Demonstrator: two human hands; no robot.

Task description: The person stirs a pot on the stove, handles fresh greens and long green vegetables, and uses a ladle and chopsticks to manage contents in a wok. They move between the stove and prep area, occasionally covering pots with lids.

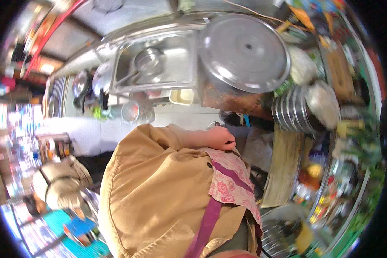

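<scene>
My left hand (222,138) is curled into a fist at the upper edge of a pink floral apron (225,187), and nothing can be made out in its fingers. Its bare forearm comes out of a tan jacket sleeve. My right hand is out of view; a bit of skin shows at the bottom edge. Before me, a steel sink (177,64) holds a metal pan (150,61) with a long handle. Right of the sink, a large round metal lid (245,51) lies over a broad brownish vessel (229,100).
A cream plastic tub (182,96) sits below the sink, with pans (81,84) to its left. Stacked metal bowls (292,111) and a filled plastic bag (324,104) stand right. A wooden board (282,167) lies nearer. Lower left is a beige hat-like thing (59,183) with a dark band.
</scene>
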